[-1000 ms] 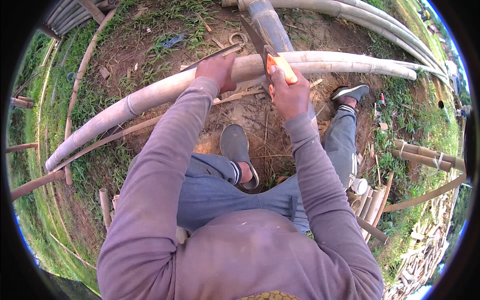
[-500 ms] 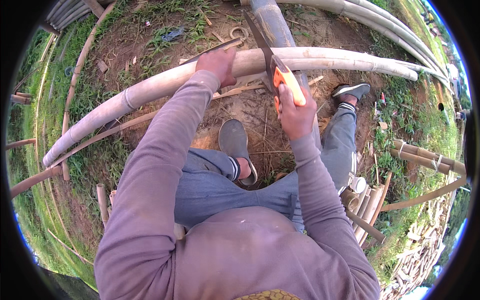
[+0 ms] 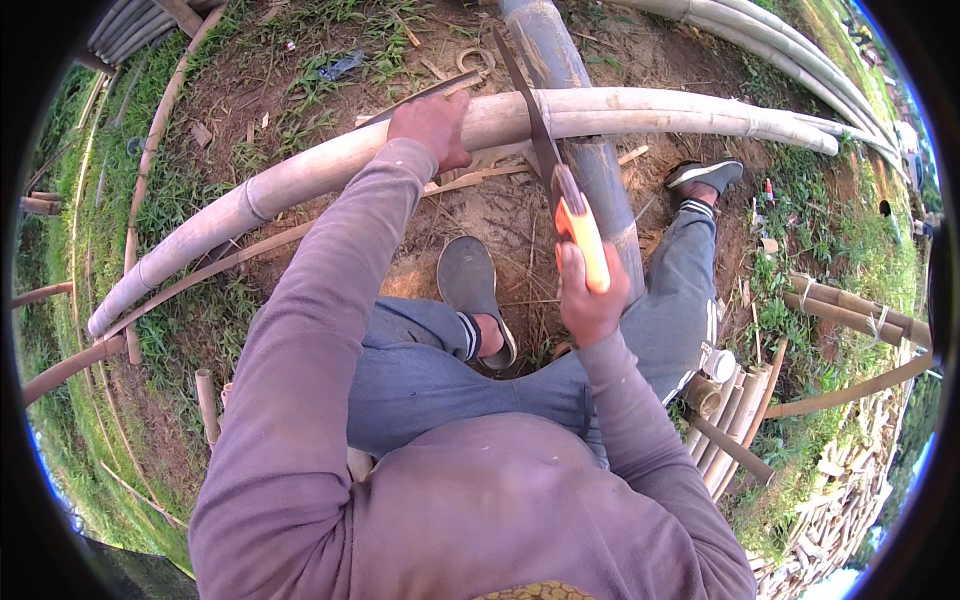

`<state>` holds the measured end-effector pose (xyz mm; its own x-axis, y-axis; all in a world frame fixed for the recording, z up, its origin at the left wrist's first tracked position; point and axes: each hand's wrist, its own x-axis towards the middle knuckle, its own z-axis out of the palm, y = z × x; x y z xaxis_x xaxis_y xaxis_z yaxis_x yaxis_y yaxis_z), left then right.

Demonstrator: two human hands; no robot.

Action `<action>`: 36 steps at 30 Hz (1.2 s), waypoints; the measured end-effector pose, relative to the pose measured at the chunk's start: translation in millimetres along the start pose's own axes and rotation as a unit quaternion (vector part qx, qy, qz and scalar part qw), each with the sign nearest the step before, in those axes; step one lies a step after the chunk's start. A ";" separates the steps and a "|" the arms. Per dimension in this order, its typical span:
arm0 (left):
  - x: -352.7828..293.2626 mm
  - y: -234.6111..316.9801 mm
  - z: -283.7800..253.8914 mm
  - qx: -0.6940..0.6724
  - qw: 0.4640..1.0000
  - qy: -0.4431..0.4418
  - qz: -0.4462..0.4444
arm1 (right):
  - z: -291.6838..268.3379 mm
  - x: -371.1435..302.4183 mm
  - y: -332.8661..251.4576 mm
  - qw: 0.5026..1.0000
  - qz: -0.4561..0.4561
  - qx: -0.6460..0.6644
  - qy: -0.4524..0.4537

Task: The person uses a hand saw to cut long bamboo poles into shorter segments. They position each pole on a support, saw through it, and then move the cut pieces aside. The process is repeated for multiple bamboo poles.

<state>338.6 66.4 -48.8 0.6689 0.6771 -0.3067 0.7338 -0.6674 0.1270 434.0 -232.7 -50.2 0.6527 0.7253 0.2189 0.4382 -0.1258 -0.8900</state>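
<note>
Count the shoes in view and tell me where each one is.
2. One grey shoe shows near the picture's middle, below the bamboo pole; the other shoe shows to the right of the saw in the right hand. None seems hidden.

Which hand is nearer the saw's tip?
Left: the left hand, on the bamboo pole, shows below-left of it; the right hand holds the handle at the opposite end.

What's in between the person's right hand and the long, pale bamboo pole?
In the head view, an orange-handled saw with a dark metal blade lies between the right hand and the pale bamboo pole.
</note>
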 end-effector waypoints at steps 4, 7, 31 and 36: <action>-1.0 7.7 -7.3 -0.010 1.000 0.001 0.002 | 45.3 99.6 -8.7 0.998 0.050 0.044 0.019; -7.0 -5.3 -9.5 -0.015 1.000 -0.001 -0.010 | 18.7 30.0 -3.5 0.993 0.082 0.089 -0.002; 3.0 5.2 -5.1 0.015 1.000 0.021 -0.005 | -20.2 -24.7 21.1 0.997 0.058 0.043 -0.007; 5.3 6.7 -6.6 0.000 1.000 0.015 -0.012 | 40.7 102.0 -5.4 0.997 0.052 0.060 0.002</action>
<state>347.8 67.6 -43.4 0.6539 0.7027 -0.2805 0.7503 -0.6500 0.1206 473.1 -130.6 -39.4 0.6937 0.7096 0.1237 0.2910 -0.1190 -0.9493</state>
